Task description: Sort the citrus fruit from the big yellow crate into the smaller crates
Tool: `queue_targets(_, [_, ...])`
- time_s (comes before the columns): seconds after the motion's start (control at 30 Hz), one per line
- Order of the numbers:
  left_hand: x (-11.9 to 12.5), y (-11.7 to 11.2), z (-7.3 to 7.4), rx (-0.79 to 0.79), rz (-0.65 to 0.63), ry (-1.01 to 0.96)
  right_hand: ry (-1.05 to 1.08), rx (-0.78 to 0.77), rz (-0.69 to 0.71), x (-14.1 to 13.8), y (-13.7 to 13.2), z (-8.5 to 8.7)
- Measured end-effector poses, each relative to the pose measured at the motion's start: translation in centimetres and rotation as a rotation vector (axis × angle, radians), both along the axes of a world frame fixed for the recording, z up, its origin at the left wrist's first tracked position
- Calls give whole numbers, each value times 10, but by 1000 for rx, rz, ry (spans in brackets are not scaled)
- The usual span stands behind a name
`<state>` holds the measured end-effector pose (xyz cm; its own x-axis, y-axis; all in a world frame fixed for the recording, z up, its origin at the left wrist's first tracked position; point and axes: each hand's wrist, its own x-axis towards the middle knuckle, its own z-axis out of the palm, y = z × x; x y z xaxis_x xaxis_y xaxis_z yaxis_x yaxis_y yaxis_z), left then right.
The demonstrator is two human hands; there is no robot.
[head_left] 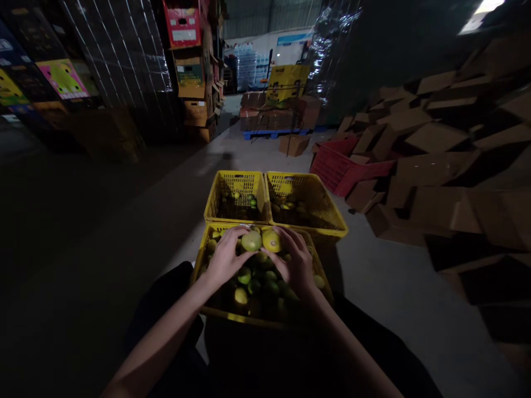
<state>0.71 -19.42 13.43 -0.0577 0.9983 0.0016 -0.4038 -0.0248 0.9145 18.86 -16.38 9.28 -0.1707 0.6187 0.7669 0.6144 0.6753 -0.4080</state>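
My left hand (226, 256) is closed around a pale green lime (251, 241). Right beside it, my right hand (297, 260) grips a yellower lime (271, 241) between thumb and fingers. Both fruits are held up side by side over a yellow plastic crate (232, 317) between my knees. Many green and yellowish limes (244, 275) lie in that crate, partly hidden by my hands and in shadow. Beyond it, touching its far edge, stand a left yellow crate (211, 200) and a right yellow crate (332, 213), each with a few fruits at the bottom.
A red crate (332, 168) stands at the right, against a large heap of cardboard boxes (440, 166). Ahead, a blue pallet (269, 134) carries wrapped cartons and a yellow box (286, 83). Stacked cartons (191, 77) rise at the back left. The floor is dimly lit.
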Motion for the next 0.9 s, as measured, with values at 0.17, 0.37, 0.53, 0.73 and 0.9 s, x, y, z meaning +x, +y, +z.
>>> queue_targets(0.17, [-1, -1, 3, 49, 27, 52, 7, 27, 11, 0, -1, 1])
queue_targets(0.37, [-2, 2, -1, 160, 44, 273, 23, -2, 15, 0, 0, -2])
queue_targets(0.53, [-4, 10, -4, 199, 48, 305, 263, -274, 91, -2, -2, 5])
queue_targets(0.73, [-8, 22, -16, -170, -285, 103, 830, -1138, 432, -7, -4, 14])
queue_targets(0.9, [-3, 24, -18, -385, -291, 96, 993, -1493, 443, -10, 6, 5])
